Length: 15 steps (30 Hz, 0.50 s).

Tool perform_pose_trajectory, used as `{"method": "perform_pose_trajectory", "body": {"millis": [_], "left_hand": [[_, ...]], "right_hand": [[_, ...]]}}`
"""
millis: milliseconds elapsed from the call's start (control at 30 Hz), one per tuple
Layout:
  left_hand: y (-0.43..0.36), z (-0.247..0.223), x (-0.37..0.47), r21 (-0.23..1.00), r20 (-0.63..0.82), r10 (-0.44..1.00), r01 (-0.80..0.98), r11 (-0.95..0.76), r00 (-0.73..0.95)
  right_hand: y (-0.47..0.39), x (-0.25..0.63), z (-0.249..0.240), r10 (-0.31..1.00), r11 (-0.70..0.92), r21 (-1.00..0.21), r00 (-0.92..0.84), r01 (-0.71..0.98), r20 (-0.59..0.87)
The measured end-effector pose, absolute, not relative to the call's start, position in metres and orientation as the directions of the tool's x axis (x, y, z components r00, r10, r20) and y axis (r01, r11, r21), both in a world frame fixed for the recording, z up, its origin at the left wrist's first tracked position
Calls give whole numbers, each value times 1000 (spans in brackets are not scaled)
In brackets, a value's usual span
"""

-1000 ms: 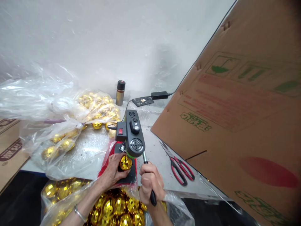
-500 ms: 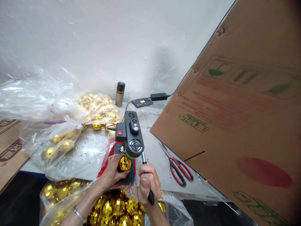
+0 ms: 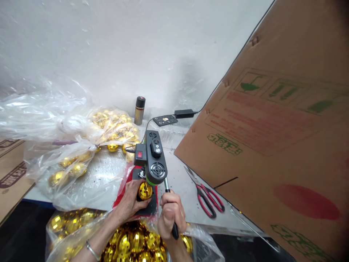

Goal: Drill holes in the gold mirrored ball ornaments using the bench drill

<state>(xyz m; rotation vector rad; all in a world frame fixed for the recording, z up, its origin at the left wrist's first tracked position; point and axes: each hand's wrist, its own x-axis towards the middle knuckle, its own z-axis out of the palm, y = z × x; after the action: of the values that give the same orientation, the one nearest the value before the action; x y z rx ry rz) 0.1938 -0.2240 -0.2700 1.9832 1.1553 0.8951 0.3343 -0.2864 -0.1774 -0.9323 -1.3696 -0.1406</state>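
Gripped in my left hand (image 3: 130, 202) is a gold mirrored ball (image 3: 145, 190), between thumb and fingers, on the black base (image 3: 152, 209) of a small press machine. The machine's dark grey head (image 3: 155, 156) is just above and behind the ball, with a red switch (image 3: 139, 154) on its left side. My right hand (image 3: 171, 214) is wrapped round the black-ended lever (image 3: 175, 231) at the machine's right. Red sheeting (image 3: 120, 198) lies under the base. Below my hands, a clear plastic bag holds several more gold balls (image 3: 128, 242).
A large cardboard box (image 3: 261, 131) leans in from the right. Red-handled scissors (image 3: 205, 196) lie beside it. Another clear bag (image 3: 79, 127) of gold balls spreads over the table's left. Behind stand a spray can (image 3: 139, 111) and a black power adapter (image 3: 184, 113) with its cable.
Almost nothing differs. Both hands keep their grips on the ball and the lever, and the whole view has shifted very slightly.
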Motion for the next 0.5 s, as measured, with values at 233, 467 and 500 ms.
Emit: {"method": "perform_pose_trajectory", "body": {"millis": [233, 467, 500], "left_hand": [[-224, -268, 195, 813, 230, 903, 439, -384, 363], [-224, -267, 196, 824, 212, 904, 429, -369, 370], [-224, -267, 196, 826, 207, 906, 430, -364, 368]], "right_hand": [[-287, 326, -183, 422, 613, -539, 337, 578, 842], [-288, 329, -195, 436, 619, -514, 284, 594, 854], [-289, 330, -199, 439, 623, -502, 263, 600, 859]]}}
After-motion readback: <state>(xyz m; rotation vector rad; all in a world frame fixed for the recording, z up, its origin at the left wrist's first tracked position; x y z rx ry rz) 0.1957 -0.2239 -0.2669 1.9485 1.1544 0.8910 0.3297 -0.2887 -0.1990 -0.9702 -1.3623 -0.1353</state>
